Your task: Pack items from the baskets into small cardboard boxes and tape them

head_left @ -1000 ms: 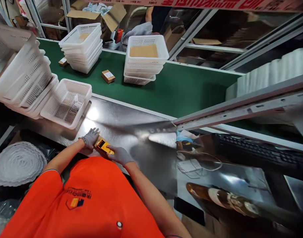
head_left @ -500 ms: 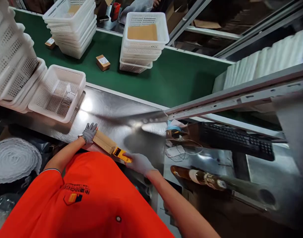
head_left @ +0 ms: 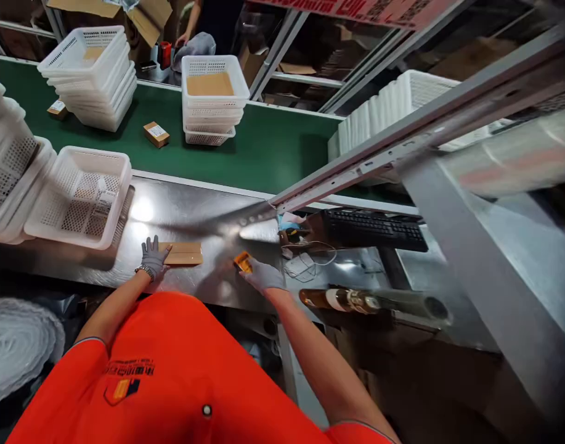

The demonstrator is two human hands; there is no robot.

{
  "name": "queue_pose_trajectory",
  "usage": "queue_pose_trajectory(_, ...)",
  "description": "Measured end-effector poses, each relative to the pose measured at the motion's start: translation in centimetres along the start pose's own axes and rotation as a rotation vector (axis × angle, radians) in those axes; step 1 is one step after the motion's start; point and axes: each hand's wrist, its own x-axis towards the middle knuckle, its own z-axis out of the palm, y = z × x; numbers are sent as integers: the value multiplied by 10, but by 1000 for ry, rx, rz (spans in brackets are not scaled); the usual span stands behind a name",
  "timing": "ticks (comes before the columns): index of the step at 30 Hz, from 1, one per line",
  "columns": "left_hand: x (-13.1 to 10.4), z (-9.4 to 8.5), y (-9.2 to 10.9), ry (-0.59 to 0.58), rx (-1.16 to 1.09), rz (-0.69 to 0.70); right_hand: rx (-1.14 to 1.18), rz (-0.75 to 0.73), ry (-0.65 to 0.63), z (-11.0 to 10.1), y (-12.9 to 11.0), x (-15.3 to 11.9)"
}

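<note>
A flat brown cardboard box [head_left: 186, 254] lies on the steel bench top in front of me. At its left end rests my left hand [head_left: 153, 257], gloved in grey, fingers stretched out and apart, the thumb over the cardboard. To the right of the box, and apart from it, my gloved right hand [head_left: 264, 275] is closed around a small yellow-and-black tool, which looks like a tape dispenser [head_left: 243, 262]. The fingers partly hide this tool.
A white perforated basket [head_left: 118, 216] with a labelled packet inside stands left on the steel bench [head_left: 171, 203]. Beyond runs a green belt [head_left: 273, 148] with basket stacks and small boxes. A metal post [head_left: 347, 172], a keyboard [head_left: 374, 229] and a bottle [head_left: 337, 300] are at right. Another person's arm [head_left: 193, 21] shows behind.
The tape dispenser has come away from the box's right end, moving right and up in my right hand. The box has turned level, with my left hand still at its left end. My view has shifted.
</note>
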Motion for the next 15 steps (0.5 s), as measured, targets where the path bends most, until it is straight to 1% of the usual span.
queue_pose_trajectory(2,3,-2,4,-8,1,-17,69,64,78,4,-2,13)
queue_pose_trajectory(3,5,-2,5,-8,7,-21,107,88,106,7,-8,19)
queue_pose_trajectory(5,8,-1,6,1,20,-16,197,103,175,17,-27,30)
queue_pose_trajectory(7,10,0,6,10,27,-11,341,41,271,32,-54,38)
queue_pose_trajectory(8,10,0,7,9,28,-15,433,-21,304,40,-69,41)
queue_pose_trajectory(9,10,-1,8,2,28,-23,528,-92,308,50,-85,44)
queue_pose_trajectory(11,7,-4,11,-36,19,-40,687,-192,246,69,-114,48)
queue_pose_trajectory(13,3,-12,15,-94,1,-37,773,-212,173,88,-135,52)
queue_pose_trajectory(15,1,-26,17,-140,-22,0,808,-199,150,103,-144,58)
